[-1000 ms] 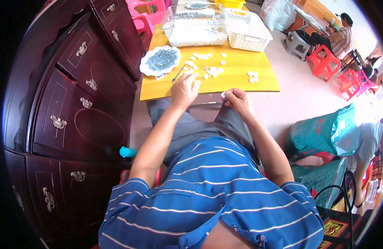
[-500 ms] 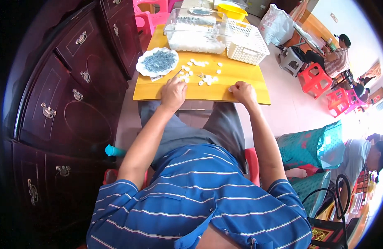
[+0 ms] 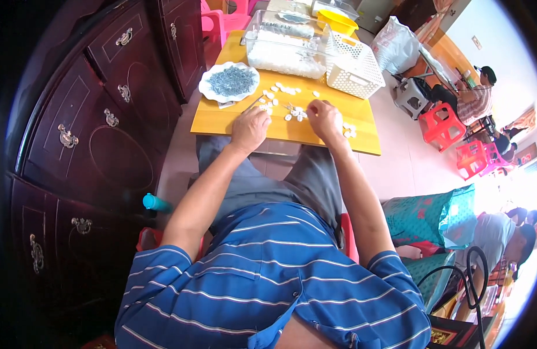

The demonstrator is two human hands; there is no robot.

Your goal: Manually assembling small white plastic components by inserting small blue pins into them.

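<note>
My left hand (image 3: 250, 129) rests closed at the near edge of the yellow table. A thin, dark stick-like tool (image 3: 254, 104) sticks out of its fingers, pointing away from me. To the right, my right hand (image 3: 325, 121) is curled with fingertips pressed together above the tabletop; whatever they hold is hidden. Small white round pieces lie between the hands (image 3: 294, 114), farther back (image 3: 288, 89), and beside my right wrist (image 3: 350, 130). A scalloped white plate (image 3: 206, 92) heaped with small blue-grey slivers (image 3: 230, 80) stands beyond my left hand.
Behind the pieces stand a clear plastic bin (image 3: 257, 36) of whitish items and a white perforated basket (image 3: 354, 80). A yellow basin (image 3: 337, 23) is farther back. Dark wooden cabinets (image 3: 100, 145) line the left. Red stools (image 3: 442, 127) and other people are at right.
My right hand has moved left, in toward the white pieces, and several pieces now show where it rested. The left hand stays closed in nearly the same spot. The view has shifted slightly.
</note>
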